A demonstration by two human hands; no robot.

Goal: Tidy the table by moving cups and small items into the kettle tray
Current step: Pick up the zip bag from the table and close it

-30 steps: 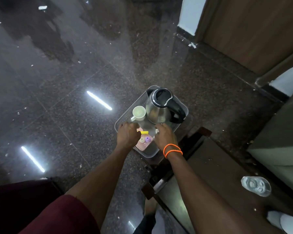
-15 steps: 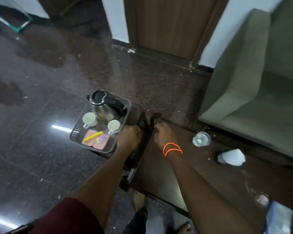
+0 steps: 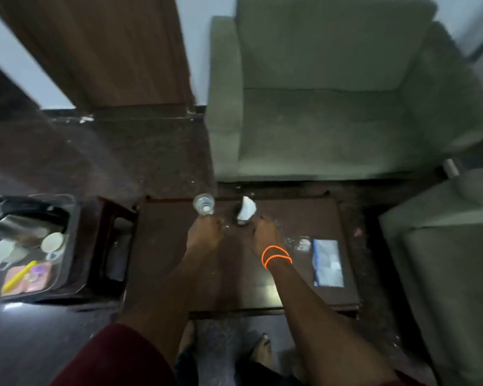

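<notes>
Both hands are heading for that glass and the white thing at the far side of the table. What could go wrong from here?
The clear glass stands right at the table's far edge, so a nudge from the left hand could push it off. The white paper item looks light, and the right hand might crush or knock it. The tray already holds a kettle and cups, so added things may crowd or tip them.

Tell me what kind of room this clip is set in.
Probably a hotel room or small lounge: green armchairs around a low dark coffee table, and a tray holding an electric kettle and cups.
</notes>
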